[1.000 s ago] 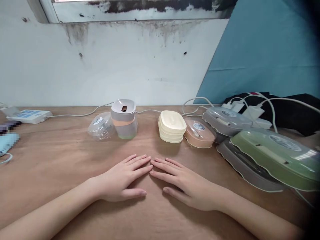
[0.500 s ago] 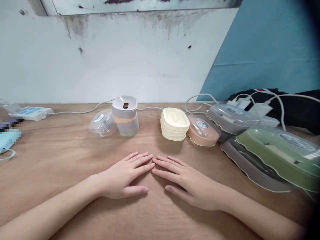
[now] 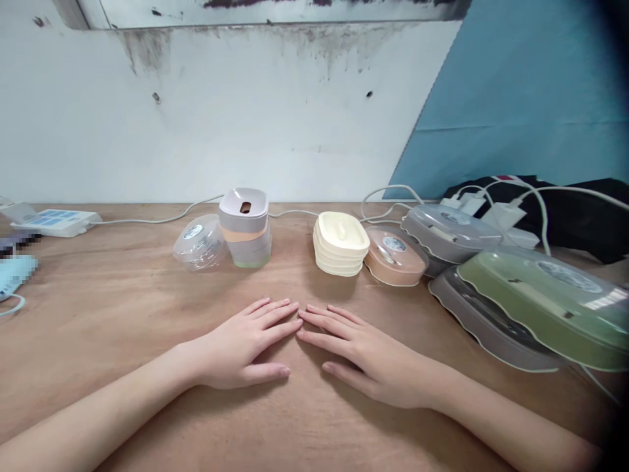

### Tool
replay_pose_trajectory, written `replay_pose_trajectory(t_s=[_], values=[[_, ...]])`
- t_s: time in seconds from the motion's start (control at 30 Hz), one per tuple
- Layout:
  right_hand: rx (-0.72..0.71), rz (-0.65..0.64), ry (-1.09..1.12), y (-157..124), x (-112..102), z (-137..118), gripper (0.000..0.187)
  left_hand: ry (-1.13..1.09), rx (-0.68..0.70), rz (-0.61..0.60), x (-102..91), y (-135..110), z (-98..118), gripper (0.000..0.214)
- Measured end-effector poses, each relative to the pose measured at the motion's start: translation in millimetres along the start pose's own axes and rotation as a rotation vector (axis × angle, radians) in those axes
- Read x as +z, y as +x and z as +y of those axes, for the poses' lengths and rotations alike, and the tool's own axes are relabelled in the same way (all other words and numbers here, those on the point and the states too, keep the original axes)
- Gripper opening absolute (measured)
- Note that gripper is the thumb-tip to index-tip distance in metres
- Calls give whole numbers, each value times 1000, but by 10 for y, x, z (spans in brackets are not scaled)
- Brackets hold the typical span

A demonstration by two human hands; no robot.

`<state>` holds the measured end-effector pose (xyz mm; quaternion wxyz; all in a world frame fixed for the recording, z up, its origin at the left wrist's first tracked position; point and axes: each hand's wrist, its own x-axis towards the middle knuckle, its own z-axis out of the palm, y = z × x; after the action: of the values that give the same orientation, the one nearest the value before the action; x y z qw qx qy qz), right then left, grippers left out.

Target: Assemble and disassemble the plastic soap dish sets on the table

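Observation:
My left hand (image 3: 243, 344) and my right hand (image 3: 358, 351) lie flat, palms down, on the wooden table (image 3: 122, 314), fingers stretched out and fingertips almost touching in the middle. Neither hand holds anything. Behind them stands a stack of small tubs (image 3: 244, 227) with a grey lid on top, and a clear tub (image 3: 199, 242) lies tilted against its left side. To the right is a stack of cream lids (image 3: 341, 252), with a peach container (image 3: 394, 264) leaning beside it.
Larger lidded containers sit at the right: a grey one (image 3: 449, 236) and a green one (image 3: 545, 298) over a grey tray (image 3: 484, 321). White chargers and cables (image 3: 506, 213) lie on dark cloth behind. A power strip (image 3: 56, 221) is at far left.
Both hands stay flat in the same place. Only the view has shifted slightly.

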<state>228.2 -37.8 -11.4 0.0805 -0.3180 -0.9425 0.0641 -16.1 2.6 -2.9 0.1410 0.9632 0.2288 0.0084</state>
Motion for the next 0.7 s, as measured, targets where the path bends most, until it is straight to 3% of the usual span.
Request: replay_pose_trajectory(t_s=[0.17, 0.23, 0.33, 0.43, 0.7], values=[[212, 556, -413, 38, -128, 110, 44, -16, -8, -2, 6, -4, -7, 64], [350, 660, -511, 99, -283, 240, 45, -21, 0, 5, 8, -6, -11, 63], [510, 658, -497, 194, -488, 496, 45, -23, 1, 12, 8, -9, -13, 63], [589, 535, -352, 242, -550, 712, 28, -29, 6, 23, 1, -12, -6, 63], [554, 450, -212, 230, -449, 828, 14, -56, 18, 39, -8, -15, -1, 64]])
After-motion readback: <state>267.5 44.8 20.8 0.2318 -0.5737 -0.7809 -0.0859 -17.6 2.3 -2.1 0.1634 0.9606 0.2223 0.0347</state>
